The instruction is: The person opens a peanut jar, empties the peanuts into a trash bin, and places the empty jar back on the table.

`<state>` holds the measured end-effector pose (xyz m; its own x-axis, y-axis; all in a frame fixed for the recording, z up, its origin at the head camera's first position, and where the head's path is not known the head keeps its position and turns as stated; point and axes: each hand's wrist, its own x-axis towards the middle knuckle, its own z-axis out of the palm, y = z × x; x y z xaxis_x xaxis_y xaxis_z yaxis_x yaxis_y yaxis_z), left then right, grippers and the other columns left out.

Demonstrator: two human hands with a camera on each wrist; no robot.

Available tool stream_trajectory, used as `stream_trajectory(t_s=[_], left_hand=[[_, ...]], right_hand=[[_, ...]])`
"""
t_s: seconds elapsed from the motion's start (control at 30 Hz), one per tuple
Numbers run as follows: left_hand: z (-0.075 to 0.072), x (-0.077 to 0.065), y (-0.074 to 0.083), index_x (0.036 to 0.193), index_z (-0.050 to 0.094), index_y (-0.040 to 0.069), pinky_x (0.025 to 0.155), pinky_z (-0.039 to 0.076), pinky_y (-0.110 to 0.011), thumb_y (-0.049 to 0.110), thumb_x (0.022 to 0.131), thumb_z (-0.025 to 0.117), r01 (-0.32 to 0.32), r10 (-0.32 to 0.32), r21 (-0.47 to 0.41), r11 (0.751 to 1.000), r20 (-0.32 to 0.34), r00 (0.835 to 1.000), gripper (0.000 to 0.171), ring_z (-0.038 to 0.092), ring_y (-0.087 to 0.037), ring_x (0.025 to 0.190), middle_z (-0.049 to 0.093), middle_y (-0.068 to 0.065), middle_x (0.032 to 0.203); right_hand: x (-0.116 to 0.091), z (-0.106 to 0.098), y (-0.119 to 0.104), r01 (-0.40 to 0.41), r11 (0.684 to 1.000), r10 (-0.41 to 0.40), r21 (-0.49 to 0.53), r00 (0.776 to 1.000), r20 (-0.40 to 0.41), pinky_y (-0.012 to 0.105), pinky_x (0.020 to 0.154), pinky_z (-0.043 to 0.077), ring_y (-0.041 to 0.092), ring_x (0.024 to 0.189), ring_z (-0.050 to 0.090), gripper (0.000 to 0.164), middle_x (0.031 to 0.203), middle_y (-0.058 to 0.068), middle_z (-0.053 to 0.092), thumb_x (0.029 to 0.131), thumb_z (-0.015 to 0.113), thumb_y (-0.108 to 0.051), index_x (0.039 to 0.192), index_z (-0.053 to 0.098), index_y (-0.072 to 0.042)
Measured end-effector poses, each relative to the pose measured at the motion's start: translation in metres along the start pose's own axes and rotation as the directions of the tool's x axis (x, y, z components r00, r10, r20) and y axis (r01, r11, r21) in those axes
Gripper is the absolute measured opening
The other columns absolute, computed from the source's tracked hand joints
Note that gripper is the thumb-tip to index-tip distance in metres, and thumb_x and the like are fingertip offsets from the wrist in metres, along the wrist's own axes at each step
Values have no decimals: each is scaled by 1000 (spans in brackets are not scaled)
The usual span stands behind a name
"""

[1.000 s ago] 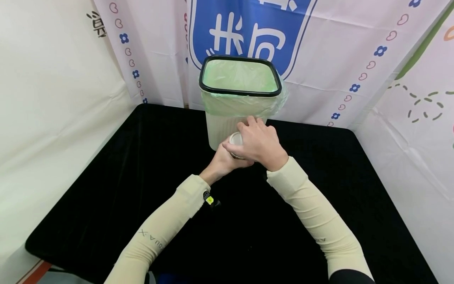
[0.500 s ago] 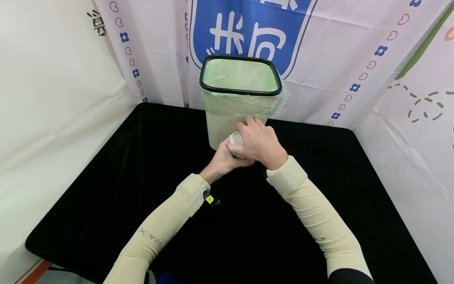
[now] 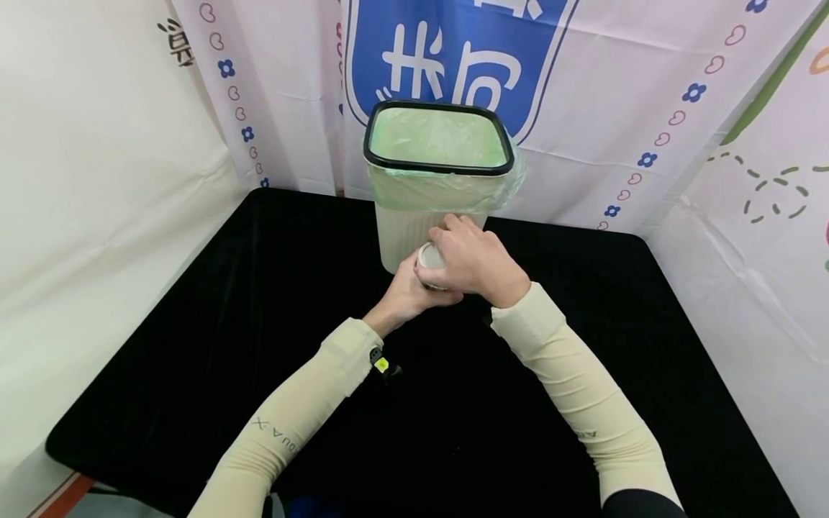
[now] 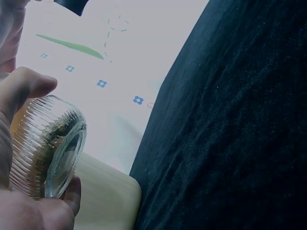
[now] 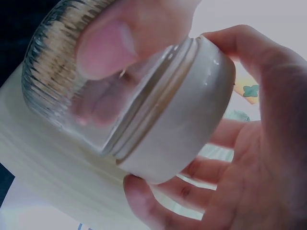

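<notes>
While a ribbed glass jar is held above the table just in front of a bin, its white lid is gripped from the other end. By the left hand the glass body is clasped, with the thumb laid along one side and the fingers curled round the other. By the right hand the lid is encircled, with fingers and thumb bent about its edge. A narrow pale ring can be seen between lid and glass; whether the lid has been loosened cannot be told. Through the glass, pale brown matter is shown, with something darker near the thick base. Behind the hands stands the upright cream bin, topped by a black rim and lined with a translucent green bag, whose edge is folded down outside. Both forearms are covered by cream sleeves, and a small black and yellow device is seen at the left cuff. The table is covered in black cloth, and beyond it a white backdrop is hung, printed with a blue emblem, hearts and flowers.
</notes>
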<state>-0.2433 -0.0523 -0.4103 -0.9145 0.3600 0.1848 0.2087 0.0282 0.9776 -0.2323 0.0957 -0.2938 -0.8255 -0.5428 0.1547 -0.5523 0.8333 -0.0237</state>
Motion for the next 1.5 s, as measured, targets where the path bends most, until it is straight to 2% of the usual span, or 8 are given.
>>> stream_trajectory(t_s=[0.33,0.83,1.07,1.2,1.33,1.5], left_hand=[[0,0,-1,157,41,27,111,52,-48,15,83,91,26,-26,-26,999,-11,1000,89,59,-24,131,56,1,148],[-2,0,-4,159,38,28,112,52,-49,15,85,89,16,-16,-62,998,9,1000,91,58,-25,133,54,0,150],[-1,-1,-6,157,40,23,109,53,-47,13,84,89,19,-19,-49,999,-3,1000,89,60,-27,130,55,-4,149],[0,0,-6,157,41,20,110,53,-49,10,84,89,40,-41,-45,998,-13,999,88,60,-28,131,55,-5,149],[0,0,-5,156,42,20,112,52,-49,11,83,90,69,-69,-24,997,-31,997,88,59,-27,131,55,-4,149],[2,0,-5,154,45,19,113,50,-49,8,81,90,30,-31,-32,999,-36,999,86,61,-28,130,57,-5,148]], right_hand=[[3,-2,6,40,997,-44,72,998,49,52,77,59,27,102,63,48,118,6,65,88,67,-49,127,73,-21],[6,-6,10,103,985,-120,138,985,125,50,85,59,29,114,60,58,130,9,63,91,71,-47,140,67,-16],[4,-5,12,126,977,-149,172,980,131,48,86,59,28,113,61,60,135,8,63,91,74,-44,144,64,-17],[4,-7,12,104,980,-124,170,986,113,49,87,59,26,116,61,62,139,4,62,89,73,-47,144,64,-20],[3,-10,8,38,990,-52,136,994,100,55,89,58,26,119,62,62,142,1,61,90,67,-56,143,65,-25],[0,-13,3,-44,998,41,38,996,78,58,87,58,31,117,65,65,138,5,64,94,60,-70,138,67,-23]])
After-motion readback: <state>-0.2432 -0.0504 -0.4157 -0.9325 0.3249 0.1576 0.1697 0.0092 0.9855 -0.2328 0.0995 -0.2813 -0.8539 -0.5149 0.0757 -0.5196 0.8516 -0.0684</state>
